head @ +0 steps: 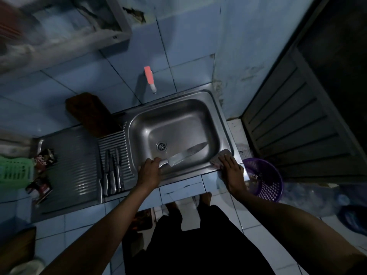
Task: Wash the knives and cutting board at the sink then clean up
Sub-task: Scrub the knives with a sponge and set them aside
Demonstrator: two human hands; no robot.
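Head view, looking straight down at a stainless steel sink [139, 120] with a ribbed draining board, set in a pale tiled table [181, 188]. Left hand [150, 171] at the near rim of the basin, grip curled round the handle of a large steel chef's knife [186, 154], blade lying low across the basin floor and pointing toward the far right corner, tip just right of the round drain [161, 146]. Right hand [231, 165] laid flat, fingers straight, pressing on a small pale cloth or sponge [218, 158] at the sink's near right corner; grip wide, holding nothing. Three smaller steel knives [112, 172] lying side by side on the draining board just left of the basin, handles toward the person. Dark brown wooden cutting board [90, 114] leaning against the tiled wall behind the draining board. Orange-handled tap [150, 78] projecting from the wall above the basin; cannot tell whether water runs. Dark printed packets [44, 158] at the left end of the draining board, beside a green plastic basket [14, 169]. Purple perforated plastic basket [266, 182] on the floor to the right of the sink, below the right hand. Bare feet and dark shorts visible below the table edge.
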